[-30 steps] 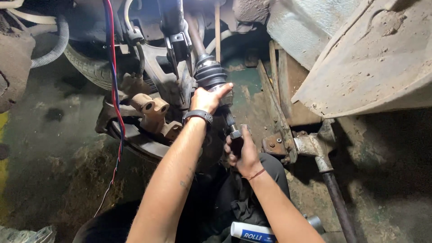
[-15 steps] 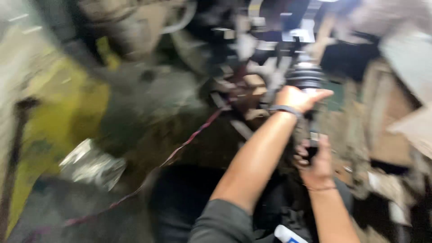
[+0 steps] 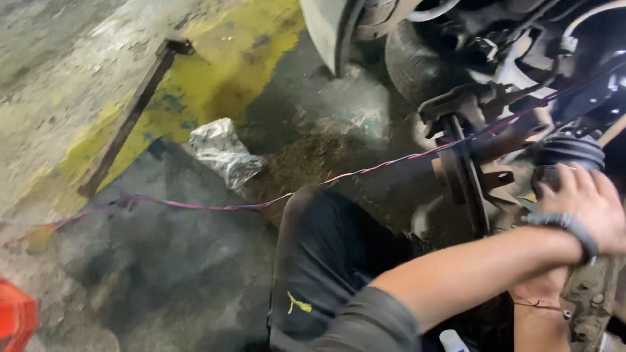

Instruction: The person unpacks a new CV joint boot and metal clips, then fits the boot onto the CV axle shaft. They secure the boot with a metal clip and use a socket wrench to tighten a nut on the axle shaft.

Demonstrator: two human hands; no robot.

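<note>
My left hand point(image 3: 585, 203), with a dark band on its wrist, is closed around the black ribbed rubber boot point(image 3: 568, 151) of a drive shaft under the raised car. Its forearm crosses the lower right of the head view. Below that forearm only the wrist and heel of my right hand point(image 3: 538, 294) show, with a thin red string around the wrist; its fingers are hidden. A rusty hub and brake disc point(image 3: 467, 177) stand just left of the boot.
A red and blue wire point(image 3: 261, 205) runs across the greasy floor to the suspension. A crumpled silvery bag point(image 3: 222, 153) and a dark metal bar point(image 3: 130, 117) lie to the left. An orange object point(image 3: 13, 319) sits bottom left. My knee point(image 3: 326, 248) is in dark trousers; a white can point(image 3: 453, 340) pokes up below.
The view has swung left, so the floor fills the frame and the suspension sits at the right edge. My left hand stays on the boot. My right hand has slipped behind the forearm.
</note>
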